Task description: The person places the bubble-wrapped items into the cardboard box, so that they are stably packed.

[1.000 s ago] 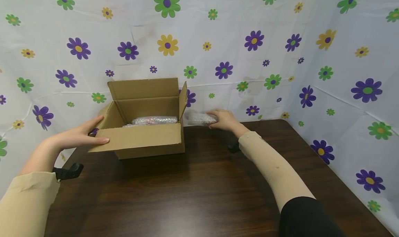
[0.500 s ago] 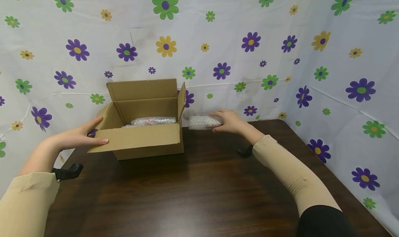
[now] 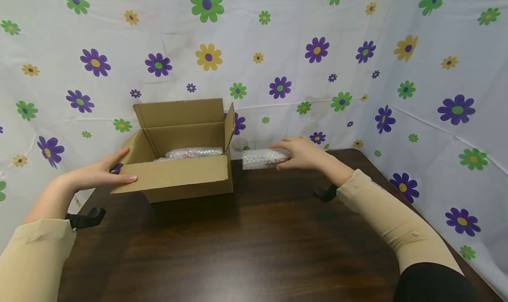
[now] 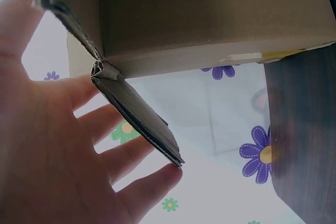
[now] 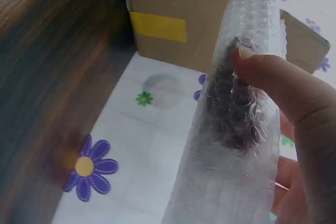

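Observation:
An uncapped cardboard box [image 3: 190, 189] stands toward the back left of the table, its flaps spread. My left hand [image 3: 97, 174] rests against the flaps at its left corner, thumb on the front flap [image 3: 178, 173]. The left wrist view shows the fingers [image 4: 134, 158] spread and nearly straight along a side flap [image 4: 139, 111]. My right hand [image 3: 303, 154] grips a bubble-wrapped item [image 5: 231, 103], thumb over the wrap and fingers behind. Something dark shows through the plastic; its kind cannot be made out. Inside the box lies another bubble-wrapped bundle [image 3: 194, 152], partly hidden by the front flap.
The dark wooden table [image 3: 238, 244] reaches back to a flower-print cloth [image 3: 238, 37] hanging behind and along the right. Yellow tape [image 5: 158, 27] marks the box's side. The box's right flap [image 3: 229, 125] stands up between the box and my right hand.
My right hand has drawn the bubble-wrapped item to the right and slightly nearer, away from the box. My left hand has stayed at the flaps. The view has shifted slightly.

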### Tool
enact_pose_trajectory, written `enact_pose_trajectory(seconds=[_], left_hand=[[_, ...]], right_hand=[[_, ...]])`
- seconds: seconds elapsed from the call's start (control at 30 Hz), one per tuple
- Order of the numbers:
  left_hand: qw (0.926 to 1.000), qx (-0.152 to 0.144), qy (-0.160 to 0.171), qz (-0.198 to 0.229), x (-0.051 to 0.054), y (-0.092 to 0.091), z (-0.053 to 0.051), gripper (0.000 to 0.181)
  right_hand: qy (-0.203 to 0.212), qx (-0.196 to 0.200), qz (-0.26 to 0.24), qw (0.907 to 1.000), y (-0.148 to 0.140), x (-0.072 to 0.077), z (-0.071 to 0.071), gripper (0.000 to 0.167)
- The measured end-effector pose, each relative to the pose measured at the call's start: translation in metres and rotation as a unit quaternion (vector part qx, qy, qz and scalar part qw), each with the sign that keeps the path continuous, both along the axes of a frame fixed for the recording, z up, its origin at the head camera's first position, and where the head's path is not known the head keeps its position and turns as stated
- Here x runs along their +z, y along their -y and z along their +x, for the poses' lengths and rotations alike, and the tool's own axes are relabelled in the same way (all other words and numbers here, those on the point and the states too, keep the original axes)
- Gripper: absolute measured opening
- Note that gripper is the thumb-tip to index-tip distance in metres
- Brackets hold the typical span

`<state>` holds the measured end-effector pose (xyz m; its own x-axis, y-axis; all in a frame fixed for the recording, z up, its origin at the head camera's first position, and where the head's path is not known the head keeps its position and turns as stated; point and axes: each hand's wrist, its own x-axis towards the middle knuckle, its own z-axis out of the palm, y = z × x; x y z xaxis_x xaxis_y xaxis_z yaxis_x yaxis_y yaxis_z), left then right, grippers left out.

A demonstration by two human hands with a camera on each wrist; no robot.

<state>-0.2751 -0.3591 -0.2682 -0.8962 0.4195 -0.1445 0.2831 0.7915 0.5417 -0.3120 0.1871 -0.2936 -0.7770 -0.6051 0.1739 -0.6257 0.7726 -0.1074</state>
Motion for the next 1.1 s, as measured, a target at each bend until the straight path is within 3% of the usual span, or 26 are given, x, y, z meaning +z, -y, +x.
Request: enact_pose_trajectory(seconds=[0.47,1.1], left_hand=[[1.0,0.002,0.004,0.001,-0.001,0.001,-0.001,0.097],[1.0,-0.004,0.005,-0.001,0.001,0.001,-0.001,0.098]], right_hand=[[-0.03,0.038,-0.012,0.9988,0.0,0.028,0.021,0.063],[-0.026,0.055,-0.003,0.9981,0.017,0.064,0.046,0.066]])
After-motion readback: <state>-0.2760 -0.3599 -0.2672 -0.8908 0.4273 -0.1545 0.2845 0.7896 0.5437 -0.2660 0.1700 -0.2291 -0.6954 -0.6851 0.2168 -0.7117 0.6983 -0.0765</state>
